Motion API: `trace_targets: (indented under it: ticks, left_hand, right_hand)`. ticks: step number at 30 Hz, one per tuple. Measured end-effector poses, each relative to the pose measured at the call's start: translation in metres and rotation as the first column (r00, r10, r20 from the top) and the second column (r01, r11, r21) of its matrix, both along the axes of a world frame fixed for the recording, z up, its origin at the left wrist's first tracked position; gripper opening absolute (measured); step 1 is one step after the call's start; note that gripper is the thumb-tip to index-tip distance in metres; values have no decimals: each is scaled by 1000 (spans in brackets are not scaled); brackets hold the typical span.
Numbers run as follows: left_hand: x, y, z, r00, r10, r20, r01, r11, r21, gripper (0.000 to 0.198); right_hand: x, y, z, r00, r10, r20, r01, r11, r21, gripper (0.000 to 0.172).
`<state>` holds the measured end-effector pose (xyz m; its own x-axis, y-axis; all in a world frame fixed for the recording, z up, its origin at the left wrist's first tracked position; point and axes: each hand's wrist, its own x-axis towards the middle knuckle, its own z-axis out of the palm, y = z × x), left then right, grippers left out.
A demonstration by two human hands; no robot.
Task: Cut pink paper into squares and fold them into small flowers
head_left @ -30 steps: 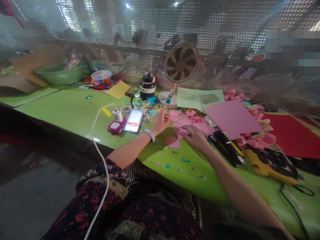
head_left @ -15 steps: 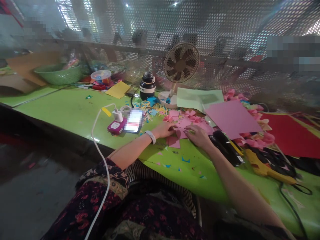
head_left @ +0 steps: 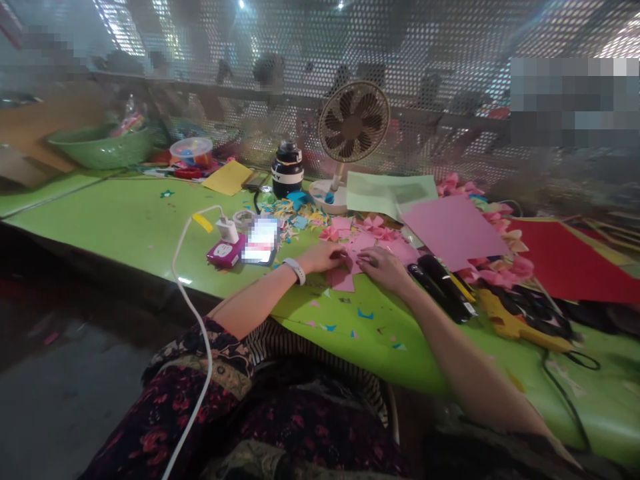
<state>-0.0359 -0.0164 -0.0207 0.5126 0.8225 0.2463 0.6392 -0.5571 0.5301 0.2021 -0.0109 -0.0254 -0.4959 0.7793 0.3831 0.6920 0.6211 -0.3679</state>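
Note:
My left hand has its fingers closed at the left edge of a piece of pink paper. Across from it, my right hand grips the right side of the same paper, fingers bent. Below the left fingers a square pink slip lies on the green table. Folded pink paper flowers and more pink pieces are just beyond both hands. The exact fingertip contact is too small to make out.
A phone and a purple box with a white charger lie left of my hands; its cable runs toward me. Behind stand a black bottle and a fan. Rightward are a large pink sheet, black tubes and a yellow glue gun.
The whole view has shifted a little, so things appear slightly farther left. Both hands stay on the pink paper with hardly any movement.

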Motion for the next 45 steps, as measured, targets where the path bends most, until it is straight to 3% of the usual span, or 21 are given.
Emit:
trace_targets:
  ticks: [4, 7, 9, 12, 14, 17, 20, 23, 25, 28, 31, 34, 39, 45]
  left_hand:
    - [1, -1, 0, 998, -41, 49, 46, 992, -115, 24]
    - [4, -4, 2, 971, 76, 227, -49, 991, -121, 36]
    - [3, -3, 8, 870, 218, 442, -198, 976, -91, 47]
    - [-8, 3, 25, 598, 341, 725, -437, 897, -61, 61]
    - [-21, 10, 37, 458, 334, 824, -549, 835, -34, 67]
    - [-38, 20, 46, 384, 272, 882, -623, 782, 30, 71]
    - [-39, 24, 40, 444, 292, 847, -583, 812, 25, 63]
    - [-24, 14, 28, 676, 287, 679, -410, 912, 23, 44]
    - [-10, 4, 22, 860, 192, 474, -236, 971, 35, 33]
    - [4, -10, 17, 984, 99, 148, -106, 993, 45, 31]
    - [9, -14, 12, 996, -22, -88, 21, 1000, -12, 40]
    - [9, -13, 8, 972, -142, -186, 134, 989, -58, 44]
    - [8, -13, 6, 962, -174, -211, 168, 985, -47, 39]
    - [8, -13, 7, 967, -212, -142, 208, 977, -38, 29]
  right_hand:
    - [-1, 1, -2, 1000, -11, 26, 11, 1000, -10, 22]
    - [-1, 1, -2, 998, -8, 58, 9, 1000, -20, 22]
    - [-1, 0, -2, 998, 1, 68, 0, 1000, -28, 23]
    - [0, -1, -1, 999, 8, 51, -6, 999, -37, 26]
    - [0, -1, -1, 999, 0, 36, 2, 999, -41, 27]
    - [1, 0, 0, 1000, -20, 17, 21, 997, -68, 27]
    - [3, 2, 2, 999, -46, -9, 45, 993, -111, 26]
    - [6, 4, 4, 995, -85, -54, 79, 992, -98, 24]
    - [7, 6, 5, 990, -122, -64, 117, 990, -83, 22]
    - [8, 7, 7, 988, -153, -40, 149, 985, -85, 20]
    - [7, 5, 9, 988, -154, -29, 150, 983, -103, 21]
    - [6, 3, 13, 978, -206, -43, 200, 974, -108, 24]
    - [4, 2, 24, 956, -289, -51, 279, 950, -139, 30]
    - [-11, 4, 40, 938, -270, 216, 307, 938, -161, 35]
